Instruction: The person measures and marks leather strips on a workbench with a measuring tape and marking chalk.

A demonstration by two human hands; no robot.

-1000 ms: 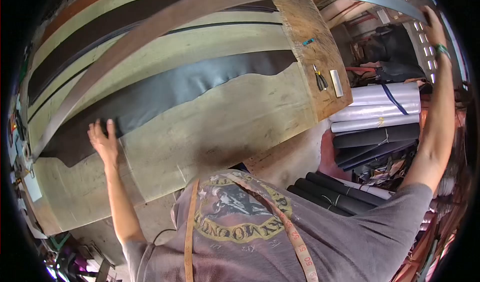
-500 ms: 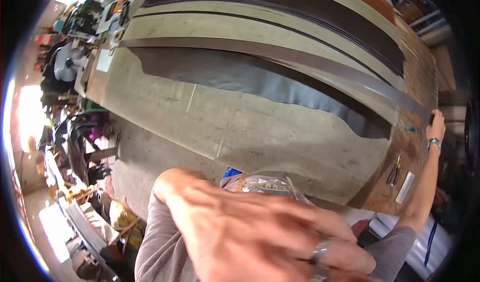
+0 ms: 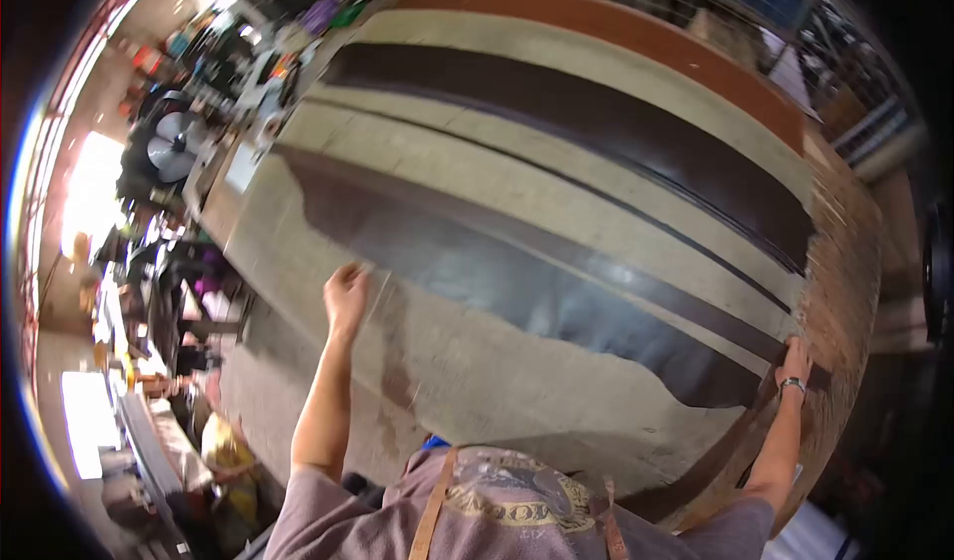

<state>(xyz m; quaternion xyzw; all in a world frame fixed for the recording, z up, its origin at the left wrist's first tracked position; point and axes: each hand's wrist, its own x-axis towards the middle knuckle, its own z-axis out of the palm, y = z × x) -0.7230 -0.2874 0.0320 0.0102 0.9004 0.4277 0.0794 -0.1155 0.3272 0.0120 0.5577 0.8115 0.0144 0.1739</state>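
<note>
A dark brown leather piece (image 3: 517, 287) with a wavy near edge lies on the table. Along its far side runs a long, flat, dark strip (image 3: 596, 267), partly over the leather at the left, with a narrow gap at the right. My right hand (image 3: 794, 363) grips the strip near its right end, fingers across it. Out at the left, my left hand (image 3: 347, 290) is closed in a pinch beside the leather's near edge. Whatever is between its fingertips is too small to make out.
Beyond the strip lie a thin dark strip (image 3: 556, 167), a wide dark brown leather panel (image 3: 576, 128) and an orange-brown piece (image 3: 636, 33). The pale table (image 3: 477, 371) has a wooden right end (image 3: 845, 232). A fan (image 3: 175, 146) stands at the left among clutter.
My left hand has gone from close before the camera out to the leather's left part. The strip's right end, under my right hand, sits nearer the leather. The view has tilted.
</note>
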